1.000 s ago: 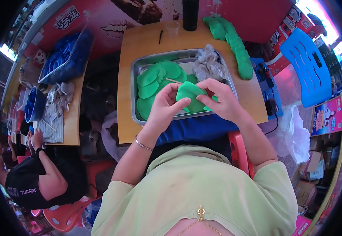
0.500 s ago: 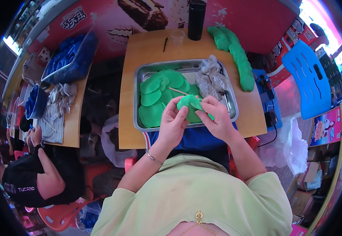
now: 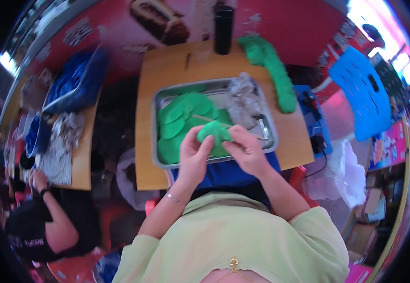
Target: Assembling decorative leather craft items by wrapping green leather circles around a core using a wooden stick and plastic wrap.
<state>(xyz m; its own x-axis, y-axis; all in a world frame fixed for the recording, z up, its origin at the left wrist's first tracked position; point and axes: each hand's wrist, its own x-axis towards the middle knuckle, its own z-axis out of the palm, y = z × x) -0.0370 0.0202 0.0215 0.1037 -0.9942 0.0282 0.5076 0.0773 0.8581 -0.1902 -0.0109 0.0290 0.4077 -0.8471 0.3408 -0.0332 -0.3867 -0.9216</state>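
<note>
Over the near part of a metal tray, I hold a soft green piece that looks gathered and folded. My left hand grips its left side between thumb and fingers. My right hand pinches the right edge. Whether anything is inside the piece I cannot tell. Flat round green sheets overlap on the left of the tray. A thin pale stick lies across them, its near end close to my fingers. Small clear plastic bundles are heaped at the tray's far right.
A row of green pieces lies along the wooden table's right edge. A black tumbler stands at the back. At right is a blue chair. On the left, another person sits by a tub of blue pieces.
The view has shifted and blurred slightly. The green piece now looks more bunched up between my hands, and my right fingers have closed in on its edge.
</note>
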